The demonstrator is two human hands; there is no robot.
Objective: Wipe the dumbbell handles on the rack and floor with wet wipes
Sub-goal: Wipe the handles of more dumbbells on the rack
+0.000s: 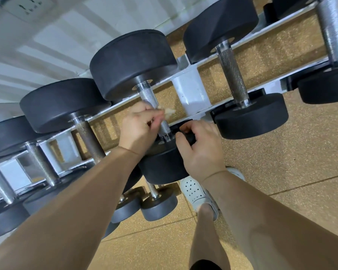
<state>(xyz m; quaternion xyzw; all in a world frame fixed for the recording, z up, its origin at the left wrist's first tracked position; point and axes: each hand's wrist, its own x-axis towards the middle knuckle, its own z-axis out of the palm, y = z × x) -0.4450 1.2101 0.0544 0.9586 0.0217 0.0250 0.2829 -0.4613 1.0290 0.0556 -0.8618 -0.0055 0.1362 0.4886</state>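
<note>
Wiping a racked dumbbell handle, with my foot right beneath it.

My left hand (139, 127) pinches the crumpled, pale wet wipe (169, 111) against the dumbbell handle (150, 96), which spans the two rails of the white rack (189, 88) at mid-row. My right hand (201, 151) curls round what looks like the black cradle (189, 136) at the front rail, beside the near head (164, 166). The risk I see is that tugging along the handle could nudge the dumbbell off the front rail onto my shoe (195, 191) below. The rough grip could also snag and shred the thin wipe, or I could miss the underside. The handle is bright steel, cross-hatched in the middle and smooth at the collars, between thick round black heads.
</note>
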